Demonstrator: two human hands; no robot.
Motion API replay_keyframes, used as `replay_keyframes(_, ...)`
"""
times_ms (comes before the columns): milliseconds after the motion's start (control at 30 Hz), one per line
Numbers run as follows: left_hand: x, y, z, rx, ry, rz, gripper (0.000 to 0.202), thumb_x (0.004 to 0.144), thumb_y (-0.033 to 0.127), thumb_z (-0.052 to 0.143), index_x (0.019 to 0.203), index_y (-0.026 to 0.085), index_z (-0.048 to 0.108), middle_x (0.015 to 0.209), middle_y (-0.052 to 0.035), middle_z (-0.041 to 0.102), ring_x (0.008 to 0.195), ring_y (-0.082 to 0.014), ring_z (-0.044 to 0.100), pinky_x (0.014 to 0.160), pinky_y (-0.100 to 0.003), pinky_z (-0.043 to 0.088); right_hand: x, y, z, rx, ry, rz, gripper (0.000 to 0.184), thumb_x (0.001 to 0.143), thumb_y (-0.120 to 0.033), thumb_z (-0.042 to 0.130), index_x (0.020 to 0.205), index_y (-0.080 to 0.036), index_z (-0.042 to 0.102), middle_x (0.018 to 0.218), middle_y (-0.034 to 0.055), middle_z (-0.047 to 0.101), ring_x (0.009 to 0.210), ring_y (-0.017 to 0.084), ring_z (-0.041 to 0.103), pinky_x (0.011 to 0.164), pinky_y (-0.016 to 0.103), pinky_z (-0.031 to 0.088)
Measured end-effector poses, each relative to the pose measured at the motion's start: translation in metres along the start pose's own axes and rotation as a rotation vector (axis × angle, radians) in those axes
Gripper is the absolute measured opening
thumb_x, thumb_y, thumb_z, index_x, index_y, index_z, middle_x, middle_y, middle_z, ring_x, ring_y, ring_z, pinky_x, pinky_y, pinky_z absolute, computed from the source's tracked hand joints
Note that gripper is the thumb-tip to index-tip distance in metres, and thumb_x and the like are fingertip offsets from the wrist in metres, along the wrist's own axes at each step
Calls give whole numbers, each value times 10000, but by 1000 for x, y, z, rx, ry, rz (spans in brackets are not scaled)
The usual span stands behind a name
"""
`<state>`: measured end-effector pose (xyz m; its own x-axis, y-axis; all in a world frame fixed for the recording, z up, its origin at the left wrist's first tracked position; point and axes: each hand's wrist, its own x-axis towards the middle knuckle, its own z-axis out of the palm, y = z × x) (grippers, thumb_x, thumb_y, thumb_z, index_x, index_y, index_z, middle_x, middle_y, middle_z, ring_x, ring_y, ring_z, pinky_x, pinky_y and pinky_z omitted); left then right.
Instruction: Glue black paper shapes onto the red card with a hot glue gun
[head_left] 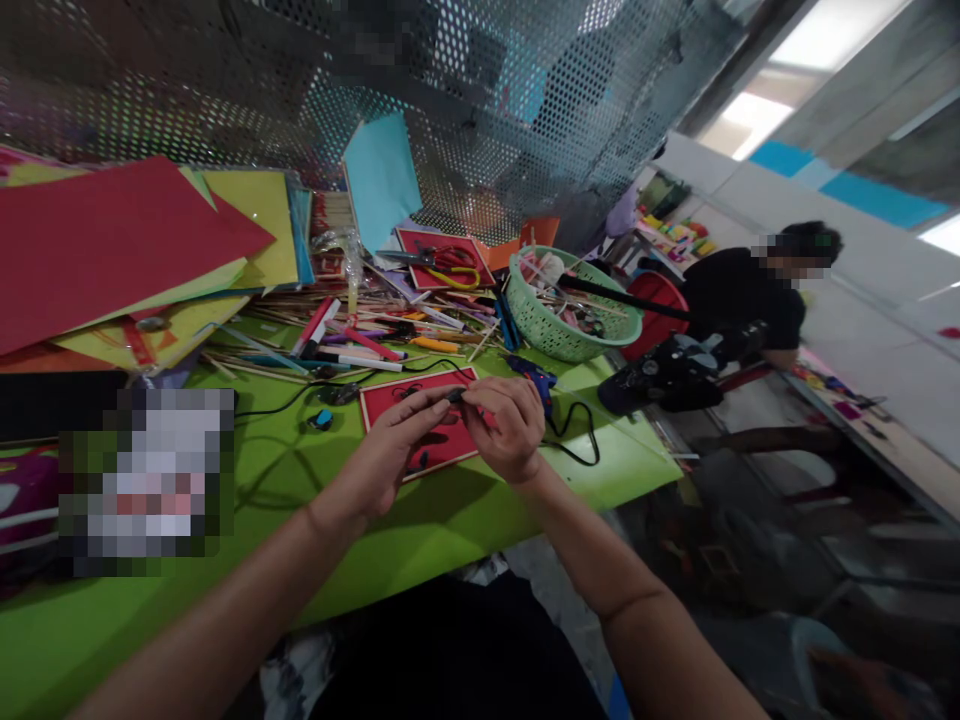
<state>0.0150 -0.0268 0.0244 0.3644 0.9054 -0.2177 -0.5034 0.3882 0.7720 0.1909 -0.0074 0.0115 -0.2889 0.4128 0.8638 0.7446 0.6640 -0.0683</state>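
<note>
My left hand (397,445) and my right hand (510,425) meet over a red board (381,403) edged with pale strips. Between their fingertips they pinch a small dark piece (455,396), too small to name. Dark shapes lie on the board, partly covered by my hands. Just beyond my right hand is a blue glue gun (534,376), its black cord (592,440) looping on the table. To the left of the board sits a small blue and black item (321,419).
Pens and sticks (375,335) crowd the green table (292,545) behind the board. Scissors (450,262), a green basket (574,340) and stacked coloured paper (112,250) stand farther back. A black tripod-like stand (660,375) is at right; a person (739,290) sits beyond.
</note>
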Motion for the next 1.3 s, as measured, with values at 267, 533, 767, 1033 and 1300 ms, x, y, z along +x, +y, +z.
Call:
replay_keyframes(267, -2, 0, 1, -3, 36, -29, 313, 749, 375, 803, 1043, 279, 757, 1072, -20, 754, 907, -131, 681, 793, -217, 490, 7, -2, -3, 16, 21, -46, 240, 839, -137, 707, 1022, -281, 646, 931, 15, 770, 863, 183, 720, 800, 346, 493)
replay_keyframes(533, 0, -1, 0, -36, 61, -41, 314, 731, 383, 818, 1017, 269, 759, 1061, -19, 756, 847, -121, 679, 668, -186, 484, 8, 0, -7, 25, -25, -44, 211, 864, -156, 682, 1029, -286, 671, 947, 4, 778, 878, 173, 727, 811, 343, 499)
replay_keyframes(767, -2, 2, 2, -53, 66, -61, 354, 742, 372, 810, 1062, 235, 744, 1094, -52, 742, 844, -129, 680, 704, -207, 521, 8, 1, -5, 12, -47, -59, 199, 882, -140, 652, 1030, -265, 693, 969, 20, 785, 893, 166, 734, 811, 330, 504)
replay_keyframes(1033, -1, 1, 1, -65, 26, -25, 330, 749, 344, 812, 1056, 237, 751, 1049, -39, 733, 863, -118, 653, 740, -198, 489, 9, -1, -3, 35, -42, -59, 276, 853, -125, 687, 1085, -274, 658, 1010, 28, 777, 925, 177, 731, 826, 335, 508)
replay_keyframes(1300, -1, 3, 3, -66, 13, 17, 285, 750, 307, 810, 1019, 229, 757, 975, -16, 718, 872, -120, 632, 782, -213, 471, 8, -3, -1, 21, -75, -7, 199, 869, -153, 657, 1028, -273, 656, 979, 43, 776, 926, 193, 731, 845, 354, 512)
